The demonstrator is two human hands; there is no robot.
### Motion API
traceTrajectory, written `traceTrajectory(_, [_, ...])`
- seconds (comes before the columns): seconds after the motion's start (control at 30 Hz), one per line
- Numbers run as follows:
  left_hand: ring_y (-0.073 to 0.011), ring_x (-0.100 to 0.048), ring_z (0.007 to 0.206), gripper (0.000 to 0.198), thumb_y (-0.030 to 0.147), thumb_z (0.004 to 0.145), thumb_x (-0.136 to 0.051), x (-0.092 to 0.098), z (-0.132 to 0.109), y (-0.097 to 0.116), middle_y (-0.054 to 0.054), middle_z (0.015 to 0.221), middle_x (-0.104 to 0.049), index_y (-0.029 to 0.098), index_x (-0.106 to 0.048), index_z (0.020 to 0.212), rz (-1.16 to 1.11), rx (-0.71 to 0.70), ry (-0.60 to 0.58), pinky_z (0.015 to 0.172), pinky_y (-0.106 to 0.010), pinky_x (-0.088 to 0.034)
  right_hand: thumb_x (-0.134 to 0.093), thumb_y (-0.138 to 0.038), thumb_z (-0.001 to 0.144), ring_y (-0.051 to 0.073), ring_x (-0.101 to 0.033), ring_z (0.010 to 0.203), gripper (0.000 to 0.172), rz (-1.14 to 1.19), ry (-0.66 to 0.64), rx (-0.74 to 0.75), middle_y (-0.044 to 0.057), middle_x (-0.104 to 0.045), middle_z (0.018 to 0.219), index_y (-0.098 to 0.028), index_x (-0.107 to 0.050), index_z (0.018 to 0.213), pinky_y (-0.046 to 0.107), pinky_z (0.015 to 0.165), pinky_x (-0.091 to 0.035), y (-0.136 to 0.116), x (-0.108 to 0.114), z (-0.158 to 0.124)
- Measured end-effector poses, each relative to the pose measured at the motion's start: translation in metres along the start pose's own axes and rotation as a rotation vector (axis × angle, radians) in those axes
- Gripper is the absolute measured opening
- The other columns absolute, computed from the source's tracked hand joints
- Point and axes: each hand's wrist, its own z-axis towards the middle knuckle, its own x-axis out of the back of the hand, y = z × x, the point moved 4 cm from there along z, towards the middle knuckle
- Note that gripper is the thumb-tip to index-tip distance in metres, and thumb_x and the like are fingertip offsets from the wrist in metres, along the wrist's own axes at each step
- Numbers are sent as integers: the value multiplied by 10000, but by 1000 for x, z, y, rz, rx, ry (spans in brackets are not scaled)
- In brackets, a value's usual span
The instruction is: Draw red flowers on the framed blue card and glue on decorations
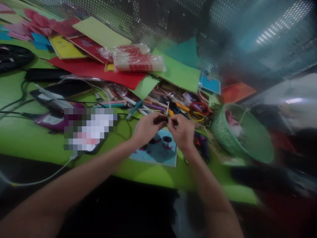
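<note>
My left hand [148,129] and my right hand [182,130] meet above a light blue card [163,158], their fingertips pinched close together. Something small and dark seems to be between them, but it is too small and too covered to name. A thin pale stick [167,107] shows just beyond the fingertips; whether they hold it, I cannot tell. On the card sits a little blue cup shape [167,142] with a dark top and a pink-red band. Other dark and pink pieces lie beside it, partly hidden by my left hand.
Right of my right hand lies a dark blue tool with a red light [201,143]. A green basket [218,132] stands farther right. Behind are pens, sticks and scissors, coloured sheets [99,71] and a wrapped stick bundle [138,62]. A phone [91,130] and cables lie left.
</note>
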Motion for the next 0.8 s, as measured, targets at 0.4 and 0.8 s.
traceTrajectory(0.4, [-234,-749,952,369,381,750,-854,-3,4,-2,-68,997,-817,165,-782,1039,-255,79,-44,925,-376,-567,-630,-305,857,151,-621,649,94,413,-47,-418,-16,-680,712,-225,-640,809,282,663,-514,15,1,3])
traceTrajectory(0.8, [-217,-760,964,436,354,700,-899,-5,8,-5,-80,1006,-814,150,-762,1060,-480,153,-52,972,-394,-581,-669,-365,808,135,-691,598,162,829,-27,-595,4,-747,802,-227,-585,821,312,669,-614,28,-7,7])
